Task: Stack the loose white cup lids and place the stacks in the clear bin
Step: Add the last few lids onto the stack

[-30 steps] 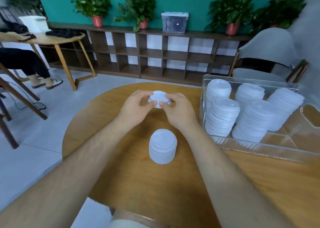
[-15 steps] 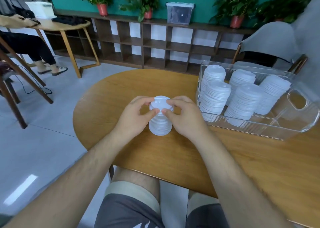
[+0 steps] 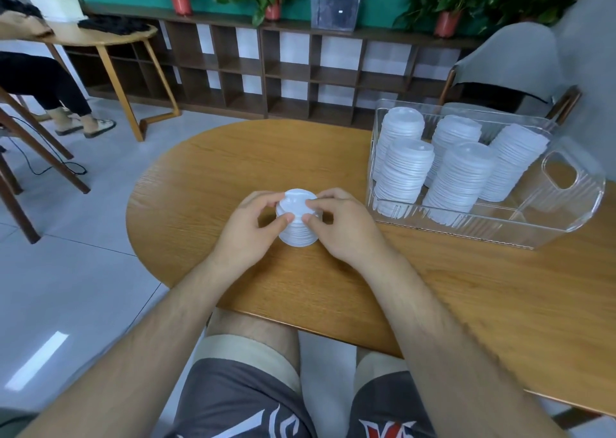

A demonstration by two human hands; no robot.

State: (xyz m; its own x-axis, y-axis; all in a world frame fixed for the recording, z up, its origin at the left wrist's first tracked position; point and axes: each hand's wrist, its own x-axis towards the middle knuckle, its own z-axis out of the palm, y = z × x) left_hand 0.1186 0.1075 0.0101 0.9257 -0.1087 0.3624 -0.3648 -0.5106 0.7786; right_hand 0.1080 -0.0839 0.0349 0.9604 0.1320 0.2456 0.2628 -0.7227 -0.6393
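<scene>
A short stack of white cup lids [image 3: 297, 221] stands on the round wooden table [image 3: 206, 177], near its front edge. My left hand [image 3: 246, 229] grips the stack from the left, thumb and fingers curled round its upper lids. My right hand [image 3: 345, 226] grips it from the right in the same way. The clear bin [image 3: 546, 224] sits to the right on the table and holds several tall stacks of white lids [image 3: 460, 177], some leaning.
Behind the table runs a low wooden shelf [image 3: 266, 71] with potted plants and a clear box [image 3: 334, 7]. A grey chair [image 3: 513, 64] stands behind the bin. Another table [image 3: 100, 37] and a seated person's legs [image 3: 50, 91] are at the left.
Both hands brought a single lid from the far part of the table down onto the stack. They now hold the stack's top; my view has tilted down and shows my knees.
</scene>
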